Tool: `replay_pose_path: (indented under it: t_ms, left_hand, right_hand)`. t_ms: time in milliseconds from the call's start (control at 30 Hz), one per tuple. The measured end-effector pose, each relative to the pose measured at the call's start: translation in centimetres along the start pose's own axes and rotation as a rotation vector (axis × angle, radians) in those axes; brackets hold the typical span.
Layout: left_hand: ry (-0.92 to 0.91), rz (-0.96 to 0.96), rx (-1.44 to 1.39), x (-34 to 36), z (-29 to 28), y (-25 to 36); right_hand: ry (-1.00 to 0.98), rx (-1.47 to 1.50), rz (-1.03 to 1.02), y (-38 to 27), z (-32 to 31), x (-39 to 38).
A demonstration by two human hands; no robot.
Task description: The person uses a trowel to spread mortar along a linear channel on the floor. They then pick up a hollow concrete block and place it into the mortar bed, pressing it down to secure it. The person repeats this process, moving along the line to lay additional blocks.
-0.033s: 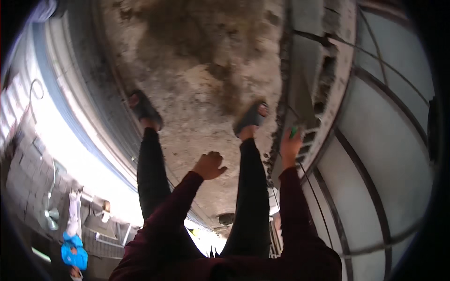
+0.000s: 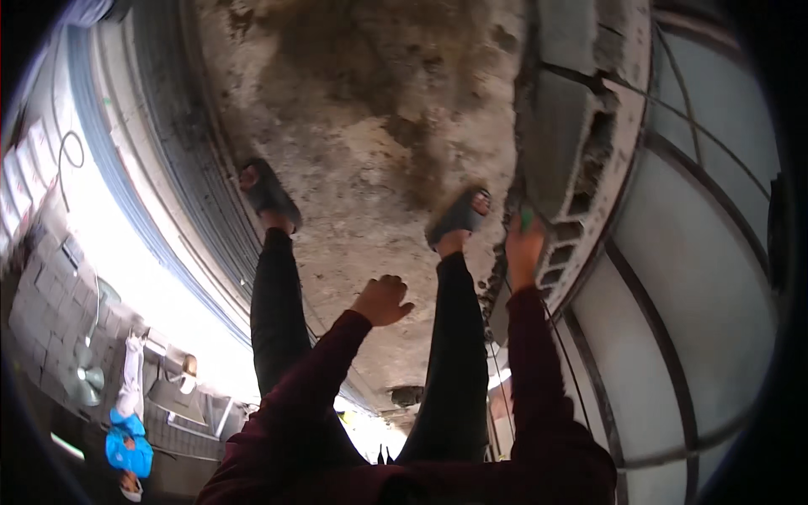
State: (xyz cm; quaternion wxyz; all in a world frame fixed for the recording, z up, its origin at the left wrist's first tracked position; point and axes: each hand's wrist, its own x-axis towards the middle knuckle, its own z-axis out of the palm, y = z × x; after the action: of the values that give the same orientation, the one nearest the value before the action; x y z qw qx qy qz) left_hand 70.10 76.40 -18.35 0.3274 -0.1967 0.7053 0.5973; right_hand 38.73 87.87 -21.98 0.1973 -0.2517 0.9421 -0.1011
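Note:
My left hand (image 2: 379, 299), loosely open with fingers slightly curled and thumb apart, hangs over the stained concrete floor (image 2: 353, 84) between my legs, empty. My right hand (image 2: 523, 248) is closed on a small green object (image 2: 528, 220), blurred and partly hidden by my fingers. It is beside a low ledge of grey hollow blocks (image 2: 568, 151) with a broken, dark inner edge. My feet, in dark slide sandals (image 2: 450, 220), stand apart on the floor.
Pale panels in a dark metal frame (image 2: 682, 236) line the right, with cables near them. Grey corrugated metal (image 2: 210, 185) runs along the left. At the far lower left are a person in blue (image 2: 128, 446), a fan (image 2: 88, 387) and a block wall (image 2: 46, 303).
My right hand has moved slightly forward along the block ledge with the green object. My left hand has shifted a little right in the picture, along with the whole view.

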Motion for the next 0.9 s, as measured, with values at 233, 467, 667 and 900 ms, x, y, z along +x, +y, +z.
replay_pose_path:
  t_ms: [233,467,667,900]
  left_hand:
    - [0.147,0.002,-0.125,-1.5,0.3,-0.4]
    - [0.217,-0.016,-0.185,-2.6,-1.9,-0.2]
    - [0.226,0.035,-0.268,-3.9,-4.4,0.9]
    - [0.113,0.058,-0.234,-5.0,-5.2,0.3]
  right_hand:
    - [-0.135,-0.138,-0.595,-21.1,17.3,27.7]
    - [-0.460,-0.315,-0.821,-26.3,20.3,25.9]
    - [-0.311,-0.184,-0.238,-15.7,16.9,20.5]
    - [-0.384,0.187,0.193,-26.3,26.6,6.5]
